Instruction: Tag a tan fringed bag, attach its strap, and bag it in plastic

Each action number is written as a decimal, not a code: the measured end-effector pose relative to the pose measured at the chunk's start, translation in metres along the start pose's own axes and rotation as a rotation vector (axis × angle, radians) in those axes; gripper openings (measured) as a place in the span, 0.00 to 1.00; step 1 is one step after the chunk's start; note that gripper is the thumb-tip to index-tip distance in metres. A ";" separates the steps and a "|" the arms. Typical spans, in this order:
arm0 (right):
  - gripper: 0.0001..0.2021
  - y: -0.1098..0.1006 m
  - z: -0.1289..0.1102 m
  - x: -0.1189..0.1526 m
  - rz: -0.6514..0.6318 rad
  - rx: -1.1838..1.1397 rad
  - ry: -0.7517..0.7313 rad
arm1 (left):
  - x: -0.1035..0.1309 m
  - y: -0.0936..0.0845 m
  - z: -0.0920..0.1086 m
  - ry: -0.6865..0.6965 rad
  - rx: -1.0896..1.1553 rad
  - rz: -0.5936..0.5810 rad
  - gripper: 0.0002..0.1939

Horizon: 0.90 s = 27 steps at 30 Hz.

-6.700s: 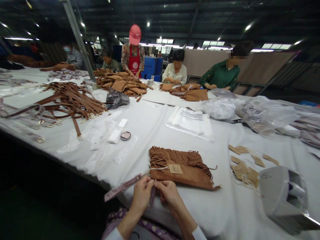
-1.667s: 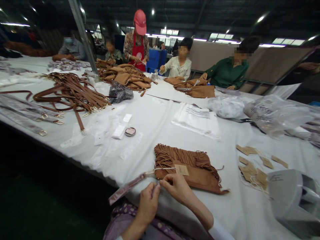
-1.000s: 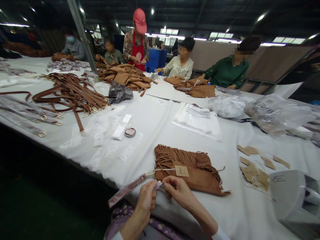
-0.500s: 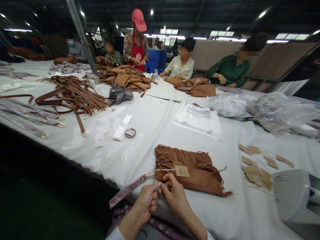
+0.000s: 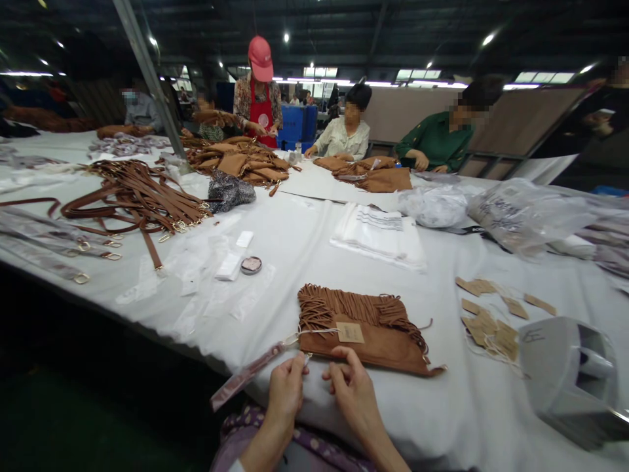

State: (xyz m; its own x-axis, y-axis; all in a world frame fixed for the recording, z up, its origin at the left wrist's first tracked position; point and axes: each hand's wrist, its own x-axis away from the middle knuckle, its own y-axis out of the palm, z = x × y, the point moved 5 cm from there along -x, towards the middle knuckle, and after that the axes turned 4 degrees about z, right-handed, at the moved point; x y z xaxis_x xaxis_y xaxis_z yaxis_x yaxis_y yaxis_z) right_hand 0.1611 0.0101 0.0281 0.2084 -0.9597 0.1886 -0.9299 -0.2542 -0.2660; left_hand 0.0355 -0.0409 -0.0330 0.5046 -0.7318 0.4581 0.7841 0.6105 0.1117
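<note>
A brown fringed bag (image 5: pixel 373 351) lies flat near the table's front edge, with a tan paper tag (image 5: pixel 350 332) on a white string on top. From its left corner a wrapped wrist strap (image 5: pixel 246 377) hangs toward the edge. My left hand (image 5: pixel 287 388) is closed just below that corner, pinching something small and shiny that I cannot make out. To its right, just under the bag's lower edge, my right hand (image 5: pixel 351 387) has its fingers bent and apart, with nothing visible between them.
Loose paper tags (image 5: pixel 491 328) and a grey dispenser (image 5: pixel 570 373) sit at the right. White plastic bags (image 5: pixel 378 236) lie behind the brown bag. Brown straps (image 5: pixel 147 196) and a small round tin (image 5: pixel 251 265) are at the left. Several people work across the table (image 5: pixel 295 229).
My right hand has parted from my left hand and moved to the right, its fingers opening. My left hand keeps its pinch. The view has shifted slightly.
</note>
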 end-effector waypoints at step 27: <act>0.30 0.048 -0.009 -0.018 -0.426 -0.861 0.396 | 0.015 0.016 -0.003 -0.469 0.545 -0.417 0.30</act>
State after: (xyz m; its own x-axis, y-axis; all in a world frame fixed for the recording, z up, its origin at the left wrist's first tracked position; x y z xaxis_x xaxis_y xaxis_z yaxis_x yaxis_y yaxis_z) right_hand 0.1099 0.0160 0.0203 0.6008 -0.6625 0.4473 -0.7369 -0.2421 0.6312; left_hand 0.0564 -0.0434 -0.0265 -0.0864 -0.8022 0.5908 0.5276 0.4662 0.7101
